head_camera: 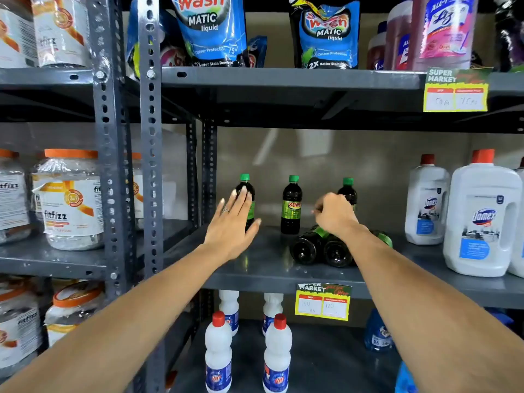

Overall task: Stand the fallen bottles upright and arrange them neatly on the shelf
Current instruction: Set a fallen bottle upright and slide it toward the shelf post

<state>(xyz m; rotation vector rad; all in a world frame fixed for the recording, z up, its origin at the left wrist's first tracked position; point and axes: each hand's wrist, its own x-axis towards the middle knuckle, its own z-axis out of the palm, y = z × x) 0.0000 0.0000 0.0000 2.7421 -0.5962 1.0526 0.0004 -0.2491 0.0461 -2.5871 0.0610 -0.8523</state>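
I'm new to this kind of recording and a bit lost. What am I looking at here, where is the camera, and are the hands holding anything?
There is no machine: a person wears one wide-angle camera on the head, looking forward and down, so both bare arms reach into the picture from below. They face a grey metal shelf in a shop. On it three dark bottles with green caps stand upright: the left bottle, the middle bottle and the right bottle. In front, more of the same lie on their sides, the fallen bottles. White jugs stand to the right. The left hand is open and flat in front of the left bottle; whether it touches is unclear. The right hand is curled above the fallen bottles; what it holds, if anything, cannot be seen.
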